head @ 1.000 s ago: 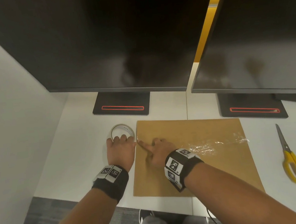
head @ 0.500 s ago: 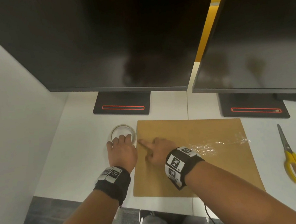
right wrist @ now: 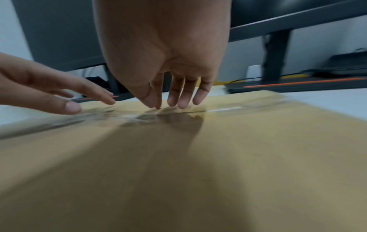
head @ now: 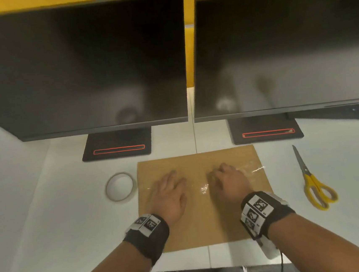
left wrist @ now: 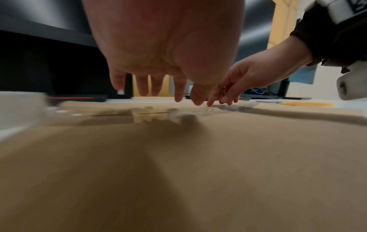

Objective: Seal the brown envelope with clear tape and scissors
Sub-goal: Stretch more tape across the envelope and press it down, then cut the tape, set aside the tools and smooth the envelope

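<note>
The brown envelope (head: pixel 205 212) lies flat on the white desk, with a strip of clear tape (head: pixel 203 187) running across it from left to right. My left hand (head: pixel 168 191) hovers palm-down over the left part of the strip, fingers straight and spread (left wrist: pixel 158 92). My right hand (head: pixel 228 179) is over the right part, its fingertips (right wrist: pixel 178 103) touching down at the tape. Neither hand holds anything. The tape roll (head: pixel 119 186) lies just left of the envelope. Yellow-handled scissors (head: pixel 312 180) lie to its right, blades closed.
Two dark monitors (head: pixel 79 66) (head: pixel 282 47) stand on black bases (head: pixel 118 145) (head: pixel 265 130) right behind the envelope. A white partition wall closes off the left side. A seam in the desk (head: pixel 195 134) runs under the envelope. The desk's front edge is near my wrists.
My left hand has left the tape roll and moved right onto the envelope. My right hand slid right along the tape, away from the left edge. The head view has tilted up.
</note>
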### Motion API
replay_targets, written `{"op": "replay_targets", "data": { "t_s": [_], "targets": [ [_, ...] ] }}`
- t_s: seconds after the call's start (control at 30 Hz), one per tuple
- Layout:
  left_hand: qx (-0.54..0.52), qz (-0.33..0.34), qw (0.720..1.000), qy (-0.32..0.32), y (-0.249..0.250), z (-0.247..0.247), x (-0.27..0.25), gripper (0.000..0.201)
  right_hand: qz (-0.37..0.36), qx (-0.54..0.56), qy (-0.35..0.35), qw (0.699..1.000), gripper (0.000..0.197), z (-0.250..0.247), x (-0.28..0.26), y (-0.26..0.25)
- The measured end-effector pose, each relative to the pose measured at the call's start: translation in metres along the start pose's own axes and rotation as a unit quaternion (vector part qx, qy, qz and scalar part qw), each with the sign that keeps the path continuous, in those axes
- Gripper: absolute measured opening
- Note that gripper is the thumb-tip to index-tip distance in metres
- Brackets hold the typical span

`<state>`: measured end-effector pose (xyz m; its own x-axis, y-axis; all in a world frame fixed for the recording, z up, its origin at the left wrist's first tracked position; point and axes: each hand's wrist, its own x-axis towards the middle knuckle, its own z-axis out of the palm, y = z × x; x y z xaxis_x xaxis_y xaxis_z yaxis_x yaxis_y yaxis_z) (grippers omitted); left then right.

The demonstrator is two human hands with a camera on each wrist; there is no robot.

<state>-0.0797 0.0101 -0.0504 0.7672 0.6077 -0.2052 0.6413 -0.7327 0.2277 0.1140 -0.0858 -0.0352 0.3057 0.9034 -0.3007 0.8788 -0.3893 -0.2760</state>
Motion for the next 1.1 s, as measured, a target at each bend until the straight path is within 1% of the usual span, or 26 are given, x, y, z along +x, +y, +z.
{"op": "replay_targets", "data": {
  "t_s": [0.07,0.13,0.2,0.27,0.33,0.4,0.43,0.5,0.57,0.6,0.67,0.73,0.77,0.97,1.1],
  "targets": [
    [-0.002,0.029,0.999,-0.041,0.024,0.003,0.012,0.054,0.040,-0.016,0.009,0.999,0.042,-0.004,-0.009,0.029],
    [0.004,0.053,0.997,-0.049,0.049,0.004,0.023,0.052,0.066,-0.020,0.016,0.998,0.042,-0.006,-0.020,0.055],
    [0.012,0.067,0.996,-0.055,0.067,0.004,0.033,0.053,0.066,-0.013,0.030,0.997,0.043,-0.004,-0.030,0.073],
    [0.022,0.065,0.996,-0.060,0.081,0.006,0.042,0.053,0.038,0.002,0.045,0.998,0.045,0.000,-0.038,0.084],
    [0.028,0.049,0.997,-0.058,0.090,0.009,0.050,0.054,0.015,0.014,0.037,0.999,0.049,0.004,-0.046,0.090],
    [0.029,0.029,0.998,-0.055,0.097,0.012,0.055,0.053,0.016,0.015,0.011,1.000,0.050,0.006,-0.053,0.097],
    [0.029,0.021,0.998,-0.058,0.098,0.014,0.056,0.053,0.022,0.012,0.014,1.000,0.051,0.004,-0.056,0.100],
    [0.033,0.011,0.997,-0.063,0.101,0.018,0.057,0.052,0.061,0.002,0.055,0.997,0.050,0.002,-0.062,0.109],
    [0.034,0.004,0.998,-0.054,0.103,0.021,0.056,0.053,0.135,-0.012,0.098,0.986,0.052,-0.003,-0.068,0.121],
    [0.032,0.001,0.998,-0.049,0.104,0.022,0.056,0.053,0.175,-0.027,0.100,0.979,0.056,-0.005,-0.071,0.129],
    [0.020,-0.002,0.999,-0.041,0.105,0.023,0.055,0.054,0.248,-0.063,0.076,0.964,0.062,-0.008,-0.077,0.144],
    [0.019,-0.002,0.999,-0.037,0.105,0.023,0.054,0.054,0.295,-0.063,0.068,0.951,0.061,-0.008,-0.082,0.156],
    [0.020,-0.002,0.999,-0.035,0.105,0.023,0.054,0.054,0.306,-0.054,0.068,0.948,0.059,-0.006,-0.083,0.162],
    [0.017,0.000,0.999,-0.034,0.104,0.023,0.053,0.054,0.279,-0.060,0.111,0.952,0.049,0.003,-0.086,0.175],
    [0.017,-0.001,0.999,-0.030,0.105,0.023,0.053,0.053,0.290,0.011,0.113,0.950,0.046,-0.004,-0.082,0.172]
  ]
}}
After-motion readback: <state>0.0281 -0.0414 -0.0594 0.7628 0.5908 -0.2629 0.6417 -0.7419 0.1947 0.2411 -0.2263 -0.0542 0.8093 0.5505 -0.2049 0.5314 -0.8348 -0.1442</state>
